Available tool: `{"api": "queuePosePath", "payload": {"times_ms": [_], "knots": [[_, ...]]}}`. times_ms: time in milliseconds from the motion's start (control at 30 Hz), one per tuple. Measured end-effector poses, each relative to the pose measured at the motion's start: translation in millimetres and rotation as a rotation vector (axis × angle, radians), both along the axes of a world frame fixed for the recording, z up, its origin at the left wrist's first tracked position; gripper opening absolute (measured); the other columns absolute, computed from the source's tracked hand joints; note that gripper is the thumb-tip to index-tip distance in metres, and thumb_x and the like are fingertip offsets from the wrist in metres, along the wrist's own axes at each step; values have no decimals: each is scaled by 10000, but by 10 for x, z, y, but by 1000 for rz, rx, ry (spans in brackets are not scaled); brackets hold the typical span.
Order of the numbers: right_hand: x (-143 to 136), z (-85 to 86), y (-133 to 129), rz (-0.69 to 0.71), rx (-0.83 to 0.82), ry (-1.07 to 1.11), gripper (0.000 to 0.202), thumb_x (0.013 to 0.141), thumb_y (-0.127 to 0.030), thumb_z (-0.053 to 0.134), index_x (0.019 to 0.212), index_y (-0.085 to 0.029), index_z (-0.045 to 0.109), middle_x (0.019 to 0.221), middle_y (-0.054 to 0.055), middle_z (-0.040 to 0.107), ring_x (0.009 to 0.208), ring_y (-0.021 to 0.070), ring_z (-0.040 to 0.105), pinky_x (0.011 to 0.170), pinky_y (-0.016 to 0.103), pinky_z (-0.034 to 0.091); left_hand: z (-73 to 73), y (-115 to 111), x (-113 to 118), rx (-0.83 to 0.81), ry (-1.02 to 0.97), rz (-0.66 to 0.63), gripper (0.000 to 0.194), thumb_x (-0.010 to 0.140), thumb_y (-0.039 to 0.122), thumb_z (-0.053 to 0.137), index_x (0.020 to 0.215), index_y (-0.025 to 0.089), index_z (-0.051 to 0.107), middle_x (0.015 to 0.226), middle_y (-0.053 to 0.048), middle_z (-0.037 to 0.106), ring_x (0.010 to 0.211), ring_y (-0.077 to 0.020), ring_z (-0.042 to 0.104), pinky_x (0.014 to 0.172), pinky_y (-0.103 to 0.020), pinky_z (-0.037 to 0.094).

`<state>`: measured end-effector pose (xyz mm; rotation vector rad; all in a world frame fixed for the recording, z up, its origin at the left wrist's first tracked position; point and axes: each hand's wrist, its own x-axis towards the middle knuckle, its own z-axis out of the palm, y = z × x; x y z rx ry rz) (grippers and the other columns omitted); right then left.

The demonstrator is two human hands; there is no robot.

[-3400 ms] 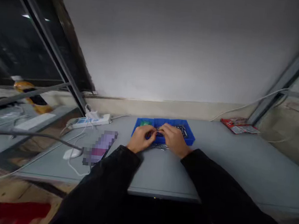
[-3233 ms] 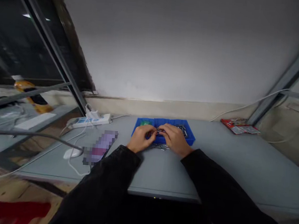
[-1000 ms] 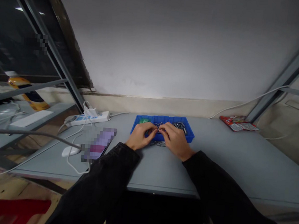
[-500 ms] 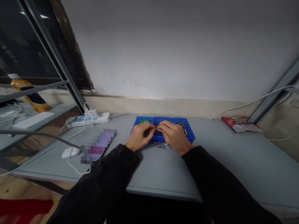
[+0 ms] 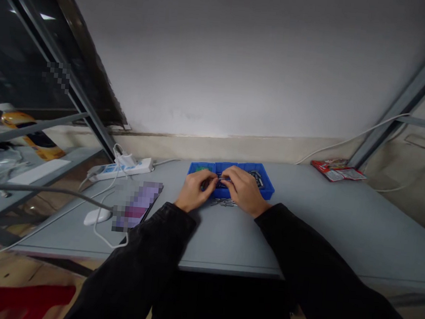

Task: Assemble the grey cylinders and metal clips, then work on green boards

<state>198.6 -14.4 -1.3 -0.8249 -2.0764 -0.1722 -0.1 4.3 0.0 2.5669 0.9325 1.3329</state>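
A blue divided tray (image 5: 269, 184) sits on the grey table, with green items in its left compartment and dark and metallic pieces in its right one. My left hand (image 5: 196, 189) is over the tray's front left part, thumb and fingers pinched together. Close beside it, my right hand (image 5: 242, 189) is also pinched, over the middle of the tray. Something small and thin shows between the fingertips of both hands, too small to name. Several slim metal pieces (image 5: 224, 202) lie on the table just in front of the tray, below the hands.
To the left are a phone (image 5: 143, 205), a white rounded case (image 5: 97, 217), a power strip (image 5: 128, 169) and loose white cables. A red packet (image 5: 338, 170) lies at the back right. An orange bottle (image 5: 36, 134) leans behind the left metal frame.
The whole view has shifted slightly, so things appear a little further left and higher. The fingertips of my two hands are slightly further apart, both still pinched over the tray.
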Motion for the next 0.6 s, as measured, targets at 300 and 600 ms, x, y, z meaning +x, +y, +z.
{"api": "queuePosePath", "payload": {"times_ms": [300, 600], "knots": [[11, -42, 38, -41, 2, -25, 185, 1050, -268, 447, 966, -184, 589, 943, 69, 656, 891, 206, 571, 815, 350, 394, 29, -32, 8, -39, 27, -33, 193, 986, 279, 555, 882, 156, 662, 727, -6, 609, 649, -120, 519, 639, -251, 416], [26, -32, 40, -57, 7, -67, 210, 1059, -256, 424, 944, -178, 582, 941, 58, 654, 881, 203, 558, 819, 354, 362, 31, -41, 10, -45, 44, -29, 208, 991, 290, 549, 890, 153, 668, 751, -19, 630, 663, -124, 531, 651, -247, 423]]}}
